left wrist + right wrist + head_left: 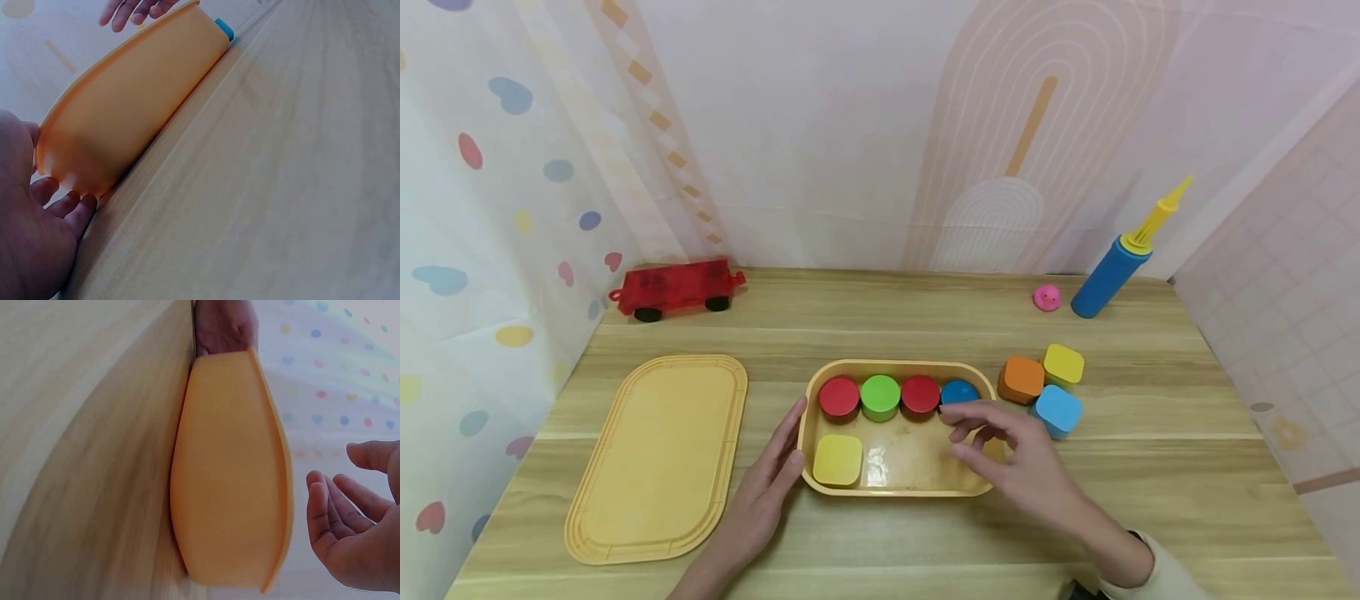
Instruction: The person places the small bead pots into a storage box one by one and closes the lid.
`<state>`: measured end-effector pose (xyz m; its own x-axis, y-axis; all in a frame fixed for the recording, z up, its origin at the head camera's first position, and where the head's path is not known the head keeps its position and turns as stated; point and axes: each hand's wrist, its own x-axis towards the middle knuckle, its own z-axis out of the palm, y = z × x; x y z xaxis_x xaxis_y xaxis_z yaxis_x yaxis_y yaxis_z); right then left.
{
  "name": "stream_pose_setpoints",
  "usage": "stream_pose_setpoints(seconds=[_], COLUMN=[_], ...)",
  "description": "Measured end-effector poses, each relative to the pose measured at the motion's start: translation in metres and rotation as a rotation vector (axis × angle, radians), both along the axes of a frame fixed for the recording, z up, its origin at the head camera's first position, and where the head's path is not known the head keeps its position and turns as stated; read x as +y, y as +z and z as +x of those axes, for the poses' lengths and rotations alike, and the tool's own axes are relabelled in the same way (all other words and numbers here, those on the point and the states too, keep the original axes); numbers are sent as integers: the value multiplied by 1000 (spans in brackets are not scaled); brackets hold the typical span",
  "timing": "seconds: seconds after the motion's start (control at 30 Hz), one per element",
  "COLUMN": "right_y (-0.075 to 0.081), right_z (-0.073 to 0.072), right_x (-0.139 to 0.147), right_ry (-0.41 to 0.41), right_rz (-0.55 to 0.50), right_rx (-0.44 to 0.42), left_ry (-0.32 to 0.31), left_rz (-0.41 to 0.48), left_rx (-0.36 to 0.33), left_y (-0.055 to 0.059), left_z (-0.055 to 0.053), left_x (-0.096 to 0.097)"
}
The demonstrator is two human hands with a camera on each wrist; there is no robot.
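Note:
A shallow yellow-orange plastic box (925,467) stands on the table. Along its far side is a row of round blocks: red (839,397), green (880,396), red (920,394) and blue (959,391). One yellow rounded-square block (838,459) lies in the near left corner. My left hand (756,500) rests its fingers against the outside of the box's left end, seen closer in the left wrist view. Above the right end hovers my right hand (1026,458), fingers bent loosely with a gap to the thumb and nothing between them. It partly covers the blue round block.
Right of the box are orange (1021,380), yellow (1063,364) and light blue (1058,411) blocks. Behind stand a pink toy (1047,297) and a blue-yellow pump (1108,277). A flat yellow lid (658,458) lies left; a red toy wagon (676,287) sits at the back.

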<state>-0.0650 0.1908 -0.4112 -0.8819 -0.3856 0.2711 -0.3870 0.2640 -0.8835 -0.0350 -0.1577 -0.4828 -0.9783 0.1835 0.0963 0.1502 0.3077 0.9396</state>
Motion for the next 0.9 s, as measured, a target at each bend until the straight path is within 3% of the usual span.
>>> stream_pose_setpoints(seconds=[0.33, 0.5, 0.9], right_y=[-2, -4, -2], right_z=[2, 4, 8], right_x=[27, 44, 84], right_ry=[-67, -130, -269], right_rz=[-13, 3, 13], right_rx=[17, 0, 51], left_ry=[6, -1, -1], left_rz=[-3, 0, 8], left_rx=[-17, -21, -26], left_y=[1, -1, -4], left_z=[0, -1, -2], left_x=[0, -1, -2])
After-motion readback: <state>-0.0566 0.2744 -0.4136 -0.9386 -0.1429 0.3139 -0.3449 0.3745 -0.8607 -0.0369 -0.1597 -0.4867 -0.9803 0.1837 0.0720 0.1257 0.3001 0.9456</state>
